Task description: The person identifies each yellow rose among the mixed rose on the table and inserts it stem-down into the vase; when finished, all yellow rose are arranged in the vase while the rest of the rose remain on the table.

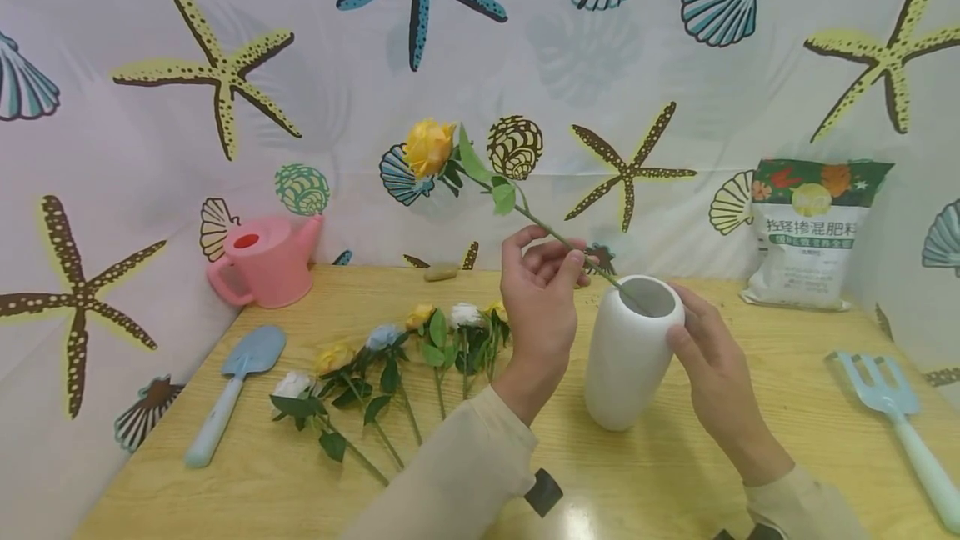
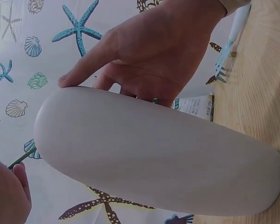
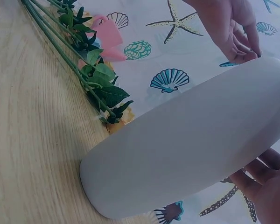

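Observation:
A white ceramic vase point(image 1: 626, 373) stands upright on the wooden table point(image 1: 675, 473). My left hand point(image 1: 573, 261) pinches the green stem point(image 1: 555, 233) of a yellow rose point(image 1: 429, 147). The stem slants down to the right and its lower end is inside the vase mouth. My right hand point(image 1: 690, 332) grips the vase's right side near the rim, thumb on the front. In the left wrist view the right hand point(image 2: 149, 51) lies over the vase point(image 2: 154, 154). In the right wrist view the left hand point(image 3: 233, 28) is above the vase point(image 3: 191, 140).
Several roses point(image 1: 390, 357) lie in a row on the table left of the vase. A pink watering can point(image 1: 262, 261) and a blue trowel point(image 1: 232, 390) are at the left. A fertiliser bag point(image 1: 810, 232) and a blue hand rake point(image 1: 896, 415) are at the right.

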Motion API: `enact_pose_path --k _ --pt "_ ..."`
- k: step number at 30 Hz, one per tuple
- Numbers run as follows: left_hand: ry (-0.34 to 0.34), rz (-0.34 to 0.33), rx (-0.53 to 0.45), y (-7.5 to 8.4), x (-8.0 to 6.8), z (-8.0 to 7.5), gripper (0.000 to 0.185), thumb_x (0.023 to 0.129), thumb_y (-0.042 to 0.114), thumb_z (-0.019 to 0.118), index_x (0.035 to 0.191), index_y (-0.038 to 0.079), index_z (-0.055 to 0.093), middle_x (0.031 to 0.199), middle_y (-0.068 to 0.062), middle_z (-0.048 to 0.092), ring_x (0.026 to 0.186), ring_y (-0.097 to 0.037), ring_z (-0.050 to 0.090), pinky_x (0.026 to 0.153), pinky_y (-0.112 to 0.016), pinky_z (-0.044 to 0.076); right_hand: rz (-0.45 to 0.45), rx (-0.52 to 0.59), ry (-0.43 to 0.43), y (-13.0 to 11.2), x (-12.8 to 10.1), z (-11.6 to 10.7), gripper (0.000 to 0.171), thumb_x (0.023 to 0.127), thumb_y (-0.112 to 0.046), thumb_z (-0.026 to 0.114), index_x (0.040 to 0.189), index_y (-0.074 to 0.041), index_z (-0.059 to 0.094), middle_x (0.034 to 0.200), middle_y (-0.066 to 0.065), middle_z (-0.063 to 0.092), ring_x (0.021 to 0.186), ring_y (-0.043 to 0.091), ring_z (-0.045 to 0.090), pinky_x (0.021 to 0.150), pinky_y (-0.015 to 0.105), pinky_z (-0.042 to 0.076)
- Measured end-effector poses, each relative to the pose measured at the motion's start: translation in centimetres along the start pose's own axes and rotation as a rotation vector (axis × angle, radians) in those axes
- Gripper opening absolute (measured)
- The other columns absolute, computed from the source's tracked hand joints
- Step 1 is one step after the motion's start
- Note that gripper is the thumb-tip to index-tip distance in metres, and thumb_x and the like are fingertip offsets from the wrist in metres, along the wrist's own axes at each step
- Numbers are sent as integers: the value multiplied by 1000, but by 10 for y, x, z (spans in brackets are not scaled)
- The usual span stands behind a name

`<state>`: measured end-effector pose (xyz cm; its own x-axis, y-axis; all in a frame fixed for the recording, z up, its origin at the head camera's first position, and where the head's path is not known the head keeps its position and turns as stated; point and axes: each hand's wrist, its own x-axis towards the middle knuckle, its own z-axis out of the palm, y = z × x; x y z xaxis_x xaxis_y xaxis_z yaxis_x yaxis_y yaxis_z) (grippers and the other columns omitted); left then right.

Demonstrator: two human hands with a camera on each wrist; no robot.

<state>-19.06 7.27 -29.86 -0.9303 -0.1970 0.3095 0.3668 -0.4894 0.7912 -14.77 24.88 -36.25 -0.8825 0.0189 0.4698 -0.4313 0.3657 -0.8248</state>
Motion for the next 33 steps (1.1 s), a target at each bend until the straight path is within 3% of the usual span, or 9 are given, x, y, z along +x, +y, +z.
enact_pose_path --k 5,12,20,24,33 --pt "-44 -36 101 -6 2 2 34 92 -9 64 121 5 52 99 -16 67 79 -10 68 67 -22 57 11 -9 -8 0 0 0 45 107 -10 45 151 -15 43 141 -23 52 128 -9 49 96 7 43" --pt "-178 -64 311 -7 5 4 34 91 -6 68 121 3 56 102 -19 73 85 -16 72 75 -25 59 19 -34 -12 0 0 0 45 107 -11 44 152 -17 43 142 -21 52 128 -10 48 96 8 43" --pt "-190 -133 437 -4 9 3 20 90 3 72 110 5 69 96 -11 76 85 -8 68 82 -23 56 13 -30 -11 1 1 -1 45 107 -10 44 151 -16 44 142 -22 53 128 -9 49 95 8 45" --pt "-145 -118 395 0 13 3 16 91 7 74 107 3 71 96 -12 75 83 -12 70 75 -23 57 -2 -32 -5 1 1 -1 45 107 -9 45 151 -16 44 141 -22 53 128 -9 49 95 8 44" --pt "-45 -116 156 4 20 9 12 94 6 70 104 -1 68 89 -20 75 67 -11 68 65 -22 56 -11 3 -5 0 0 0 44 107 -7 44 150 -12 45 141 -20 54 129 -7 50 97 8 43"
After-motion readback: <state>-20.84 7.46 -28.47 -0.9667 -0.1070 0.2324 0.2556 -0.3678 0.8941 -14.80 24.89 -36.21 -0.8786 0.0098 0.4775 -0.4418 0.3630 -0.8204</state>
